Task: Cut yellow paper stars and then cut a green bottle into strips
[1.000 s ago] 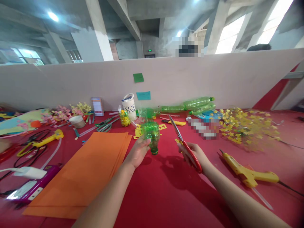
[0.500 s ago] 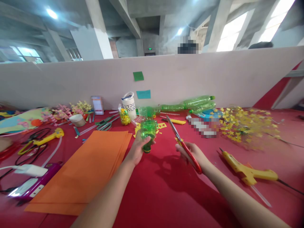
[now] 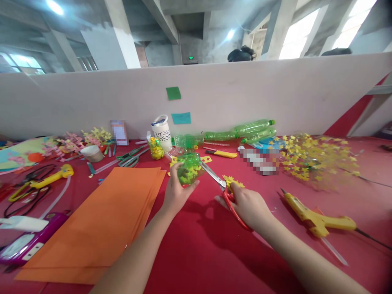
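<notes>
My left hand (image 3: 178,190) is closed around a cut green plastic bottle piece (image 3: 190,165), held over the table with its fingers on the near left side. In my right hand (image 3: 245,200) are red-handled scissors (image 3: 225,185), their blades pointing up and left. The blade tips reach the right edge of the bottle piece; whether they touch it I cannot tell. Small yellow stars (image 3: 234,182) show just beyond my right fingers. Behind the bottle piece lie yellow sheets with star shapes (image 3: 206,159).
Orange sheets (image 3: 94,220) lie to the left beside a purple power strip (image 3: 39,241). A yellow glue gun (image 3: 318,218) rests at right, below a bunch of yellow star stems (image 3: 309,159). Green bottles (image 3: 254,130), a yellow cutter (image 3: 225,154) and a white cup (image 3: 162,134) are near the partition.
The bottle piece has turned in my left hand, its capped neck no longer facing me. My right hand has rolled over, bringing the scissors' tips down and left to the bottle's edge.
</notes>
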### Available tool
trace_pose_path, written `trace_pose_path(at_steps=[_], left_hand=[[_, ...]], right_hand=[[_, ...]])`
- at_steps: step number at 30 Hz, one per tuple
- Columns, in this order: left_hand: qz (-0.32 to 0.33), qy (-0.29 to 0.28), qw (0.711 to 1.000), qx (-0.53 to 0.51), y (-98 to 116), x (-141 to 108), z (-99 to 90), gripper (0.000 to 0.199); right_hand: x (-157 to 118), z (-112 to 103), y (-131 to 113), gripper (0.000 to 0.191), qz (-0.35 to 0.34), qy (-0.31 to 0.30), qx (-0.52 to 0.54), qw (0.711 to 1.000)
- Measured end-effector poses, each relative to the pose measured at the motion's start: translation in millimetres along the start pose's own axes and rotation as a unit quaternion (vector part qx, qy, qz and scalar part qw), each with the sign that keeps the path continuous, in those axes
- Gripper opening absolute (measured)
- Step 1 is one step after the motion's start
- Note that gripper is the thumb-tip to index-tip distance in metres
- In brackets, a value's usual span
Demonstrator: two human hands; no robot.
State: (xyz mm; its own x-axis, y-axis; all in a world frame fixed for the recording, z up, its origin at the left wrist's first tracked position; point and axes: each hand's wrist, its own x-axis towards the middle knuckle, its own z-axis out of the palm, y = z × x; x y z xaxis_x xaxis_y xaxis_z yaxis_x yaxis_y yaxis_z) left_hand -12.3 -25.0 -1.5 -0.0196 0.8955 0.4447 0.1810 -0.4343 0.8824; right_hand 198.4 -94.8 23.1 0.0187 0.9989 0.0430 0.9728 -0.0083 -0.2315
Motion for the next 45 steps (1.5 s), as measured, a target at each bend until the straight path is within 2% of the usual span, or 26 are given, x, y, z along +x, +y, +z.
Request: trace_pose_path(at_steps=[3, 9, 19, 25, 29, 35, 39, 42, 45], left_hand=[[0.024, 0.018, 0.999, 0.02, 1, -2, 2.1, 0.066], [0.057, 0.008, 0.997, 0.054, 1, -3, 3.4, 0.064], [0.041, 0.01, 0.999, 0.026, -1, -5, 8.1, 0.063], [0.044, -0.002, 0.997, 0.057, -2, -5, 6.7, 0.064], [0.036, -0.022, 0.996, 0.078, -2, -3, 2.9, 0.064], [0.017, -0.046, 0.999, 0.022, -2, 2, -4.8, 0.062], [0.028, -0.046, 0.997, 0.051, -5, 2, -6.1, 0.059], [0.04, -0.087, 0.994, 0.057, -6, 0, -5.2, 0.059], [0.036, -0.121, 0.991, 0.048, -6, -1, -4.4, 0.06]], right_hand=[[2, -2, 2, 0.046, 0.016, 0.005, -0.019, 1.0], [3, -5, 3, 0.052, 0.018, 0.008, -0.038, 0.999], [5, 0, -2, 0.052, 0.018, 0.0, -0.065, 0.998], [4, 0, -2, 0.052, 0.021, -0.002, -0.072, 0.997], [6, -1, -2, 0.046, 0.023, -0.012, -0.079, 0.997], [7, -1, 1, 0.038, 0.015, -0.005, -0.094, 0.995], [5, -1, -1, 0.046, 0.005, 0.002, -0.109, 0.994], [4, -2, -1, 0.053, -0.003, 0.015, -0.108, 0.994], [4, -2, 0, 0.051, 0.0, 0.022, -0.11, 0.994]])
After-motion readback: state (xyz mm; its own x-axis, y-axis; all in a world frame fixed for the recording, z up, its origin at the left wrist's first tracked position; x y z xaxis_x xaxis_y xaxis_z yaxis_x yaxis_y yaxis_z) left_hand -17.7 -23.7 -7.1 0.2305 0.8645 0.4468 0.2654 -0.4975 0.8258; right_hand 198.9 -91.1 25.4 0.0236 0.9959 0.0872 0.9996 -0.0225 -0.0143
